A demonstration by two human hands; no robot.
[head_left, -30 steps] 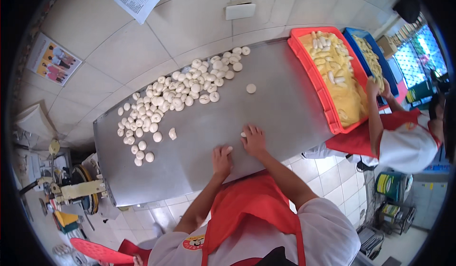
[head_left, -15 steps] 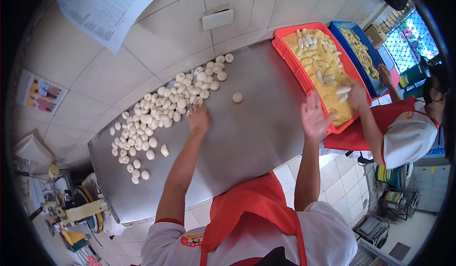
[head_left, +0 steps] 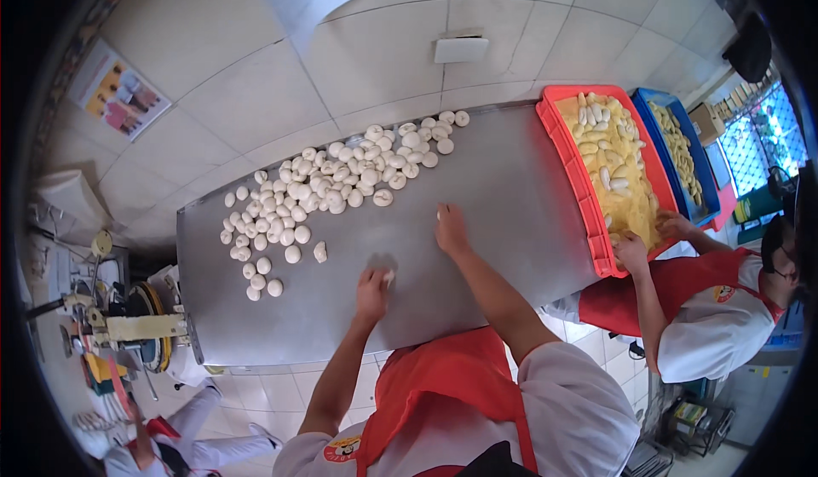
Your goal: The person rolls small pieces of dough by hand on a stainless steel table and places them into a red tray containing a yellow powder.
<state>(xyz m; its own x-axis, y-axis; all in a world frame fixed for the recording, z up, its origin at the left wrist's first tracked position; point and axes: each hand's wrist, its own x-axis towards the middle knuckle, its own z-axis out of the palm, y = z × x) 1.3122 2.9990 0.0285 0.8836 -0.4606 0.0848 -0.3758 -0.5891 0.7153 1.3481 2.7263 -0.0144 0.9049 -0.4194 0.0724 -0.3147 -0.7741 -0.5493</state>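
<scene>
My left hand [head_left: 373, 290] is low over the steel table [head_left: 520, 187], its fingers curled round a small pale dough piece [head_left: 388, 278]. My right hand [head_left: 450, 226] is farther forward and to the right, fingers closed on a small white dough piece mostly hidden by them. A large spread of white dough rounds [head_left: 332, 179] lies along the back of the table. A lone lumpy piece [head_left: 320, 252] sits beyond my left hand, toward the left.
A red tray [head_left: 554, 123] holds oblong dough pieces in yellow crumbs, beside a blue tray [head_left: 710, 211]. A co-worker [head_left: 699, 307] handles the red tray's contents. Machinery [head_left: 136, 328] stands at the left; another person [head_left: 170, 443] is at lower left.
Since half a second ago my left hand has come back from the rounds toward me; my right hand has left the red tray's side for mid-table. Both have closed on dough.
</scene>
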